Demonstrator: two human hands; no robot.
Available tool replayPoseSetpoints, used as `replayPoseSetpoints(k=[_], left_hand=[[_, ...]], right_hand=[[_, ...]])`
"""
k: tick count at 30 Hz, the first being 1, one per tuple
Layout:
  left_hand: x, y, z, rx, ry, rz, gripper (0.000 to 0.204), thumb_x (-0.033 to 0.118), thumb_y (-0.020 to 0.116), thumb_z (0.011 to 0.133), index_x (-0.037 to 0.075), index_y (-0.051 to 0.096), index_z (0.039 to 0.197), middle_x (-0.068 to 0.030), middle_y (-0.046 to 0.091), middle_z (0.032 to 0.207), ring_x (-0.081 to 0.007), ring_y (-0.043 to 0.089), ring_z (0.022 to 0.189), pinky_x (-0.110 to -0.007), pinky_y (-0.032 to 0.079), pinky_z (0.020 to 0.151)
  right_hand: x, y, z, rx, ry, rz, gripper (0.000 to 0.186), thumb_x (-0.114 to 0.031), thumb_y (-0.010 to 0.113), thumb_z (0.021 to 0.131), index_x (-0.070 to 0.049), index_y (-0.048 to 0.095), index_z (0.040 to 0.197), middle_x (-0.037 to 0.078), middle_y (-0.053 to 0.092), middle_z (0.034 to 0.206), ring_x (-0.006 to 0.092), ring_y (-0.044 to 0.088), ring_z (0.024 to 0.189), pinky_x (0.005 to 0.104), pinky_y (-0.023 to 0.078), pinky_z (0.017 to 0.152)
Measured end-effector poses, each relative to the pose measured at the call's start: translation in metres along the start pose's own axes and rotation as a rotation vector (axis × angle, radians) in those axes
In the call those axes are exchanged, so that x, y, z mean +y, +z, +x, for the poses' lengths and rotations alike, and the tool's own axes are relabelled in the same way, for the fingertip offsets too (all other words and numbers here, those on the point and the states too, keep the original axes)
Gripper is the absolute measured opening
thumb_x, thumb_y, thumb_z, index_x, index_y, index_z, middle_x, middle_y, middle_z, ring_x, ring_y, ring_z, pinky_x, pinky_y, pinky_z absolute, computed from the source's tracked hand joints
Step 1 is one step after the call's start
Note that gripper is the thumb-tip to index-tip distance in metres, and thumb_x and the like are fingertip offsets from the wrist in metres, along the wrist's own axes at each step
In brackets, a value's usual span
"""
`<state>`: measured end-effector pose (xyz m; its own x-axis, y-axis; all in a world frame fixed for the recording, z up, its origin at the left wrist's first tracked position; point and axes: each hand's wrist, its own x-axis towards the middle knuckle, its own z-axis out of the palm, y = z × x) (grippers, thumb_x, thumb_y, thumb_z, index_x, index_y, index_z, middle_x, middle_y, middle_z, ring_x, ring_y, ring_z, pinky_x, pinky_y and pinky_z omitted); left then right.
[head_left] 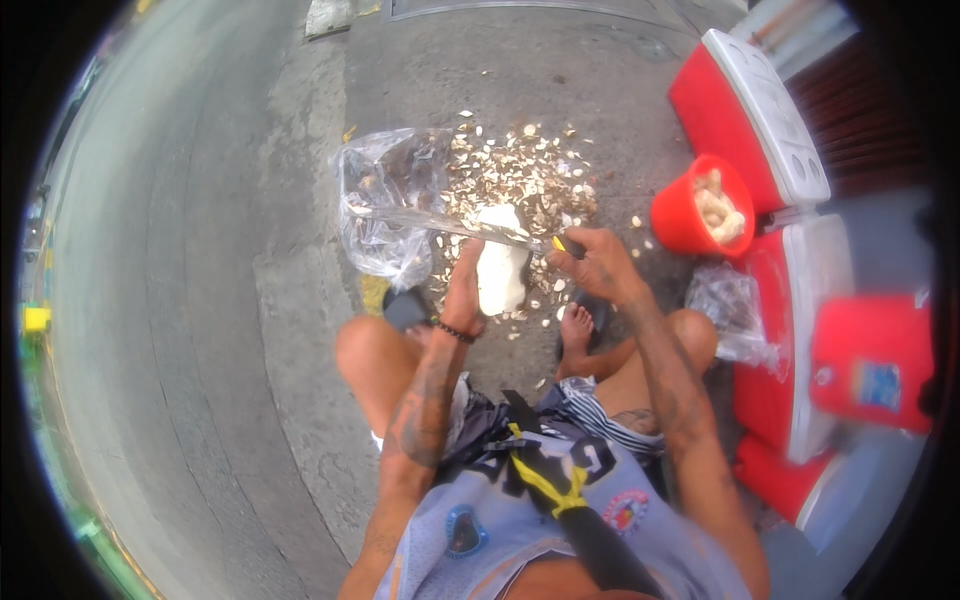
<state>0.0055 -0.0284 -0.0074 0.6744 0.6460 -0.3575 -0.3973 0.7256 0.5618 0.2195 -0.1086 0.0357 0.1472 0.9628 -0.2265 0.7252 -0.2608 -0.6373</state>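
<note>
My left hand [463, 292] is wrapped around the left side of a thick, white peeled root [502, 275], which stands out pale against the ground between my feet. In my right hand [603, 264] is the dark handle, marked with yellow, of a long knife [420, 217]. Its blade points left and lies across the upper part of the root, beyond my left fingertips. White and brown peelings [525, 170] lie scattered on the pavement around and beyond the root. A clear plastic bag [385, 185] with dark contents rests left of them, partly under the blade in view.
A red bucket [682, 215] holding pale root pieces [718, 212] stands to the right. Beyond it are red coolers with white lids [775, 120], another cooler [765, 290] and a red container [870, 345]. A crumpled clear bag [728, 310] lies by my right knee.
</note>
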Motion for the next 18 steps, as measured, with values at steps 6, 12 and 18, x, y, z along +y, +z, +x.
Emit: replayPoseSetpoints(k=[6,12,18], left_hand=[[0.006,0.014,-0.011,-0.058,-0.019,0.033,0.054,0.044,0.041,0.104,0.001,0.05,0.136,-0.0111,0.065,0.11,-0.0187,0.065,0.091,-0.031,0.056,0.073],[0.001,0.001,-0.002,-0.001,0.004,0.058,0.053,0.044,0.041,0.104,0.0,0.051,0.132,-0.0112,0.066,0.106,-0.0194,0.066,0.087,-0.032,0.056,0.071],[-0.004,-0.012,0.002,-0.057,0.0,0.021,0.053,0.044,0.044,0.103,-0.001,0.053,0.131,-0.0121,0.067,0.104,-0.0204,0.066,0.087,-0.032,0.056,0.07]], right_hand=[[0.024,0.015,0.016,0.194,0.281,0.06,0.067,-0.063,0.058,0.092,0.002,0.057,0.075,0.013,0.052,0.067,0.0189,0.048,0.066,0.0407,0.042,0.063],[0.01,0.006,-0.003,0.156,0.152,0.171,0.064,-0.059,0.061,0.091,0.003,0.056,0.077,0.012,0.052,0.067,0.0181,0.047,0.067,0.0391,0.041,0.062],[-0.011,-0.001,-0.015,0.164,0.062,0.094,0.058,-0.055,0.066,0.09,0.002,0.058,0.08,0.013,0.051,0.068,0.0189,0.048,0.066,0.0387,0.042,0.062]])
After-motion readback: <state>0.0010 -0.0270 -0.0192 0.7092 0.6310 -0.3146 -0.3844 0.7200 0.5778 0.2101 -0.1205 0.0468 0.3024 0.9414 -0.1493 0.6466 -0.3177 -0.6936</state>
